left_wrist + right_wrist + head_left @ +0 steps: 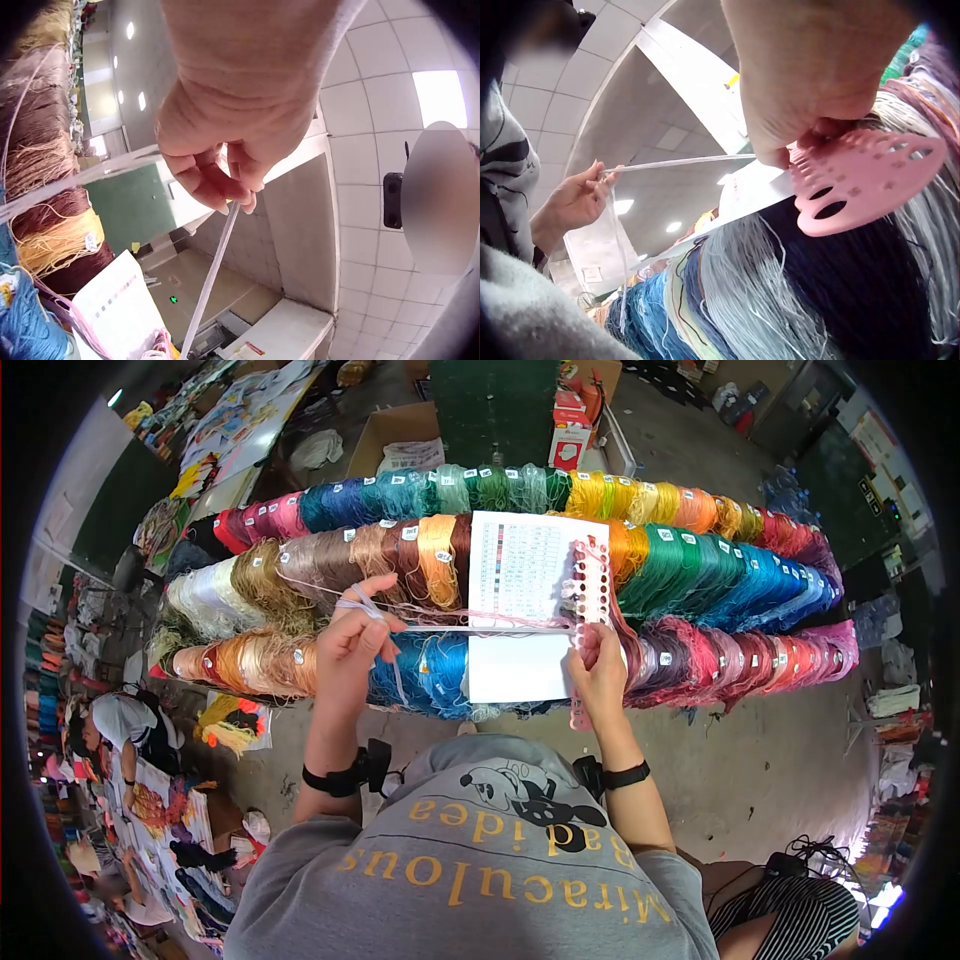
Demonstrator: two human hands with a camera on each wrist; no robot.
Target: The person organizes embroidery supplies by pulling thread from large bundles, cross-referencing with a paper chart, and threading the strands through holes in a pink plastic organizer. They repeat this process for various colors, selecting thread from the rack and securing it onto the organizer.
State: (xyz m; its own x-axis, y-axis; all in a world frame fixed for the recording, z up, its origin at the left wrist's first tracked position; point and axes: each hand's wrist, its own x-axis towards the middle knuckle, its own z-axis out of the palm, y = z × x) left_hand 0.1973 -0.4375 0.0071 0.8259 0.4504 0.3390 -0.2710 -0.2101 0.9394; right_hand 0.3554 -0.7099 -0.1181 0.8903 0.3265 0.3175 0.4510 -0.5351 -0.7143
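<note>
The left hand (350, 645) pinches a white thread (480, 629) looped about its fingers, a loose tail hanging below. Stretched straight, the thread runs across to the right hand (600, 670), which holds a pink perforated card (577, 712) by its edge. In the right wrist view the card (877, 176) shows rows of holes, with fingers curled on its edge. Pale and pink threads hang at the card's upper holes. Behind the card lies a printed white sheet (515, 670) with a colour chart. In the left wrist view the thread (214, 274) leaves the left fingertips.
Three rows of numbered thread bundles, including green ones (675, 565) and blue ones (430, 670), stretch across the front. Beyond them stand a cardboard box (385, 435) and a red-and-white box (570, 445). Another person (125, 720) is at the far left, beside a cluttered table.
</note>
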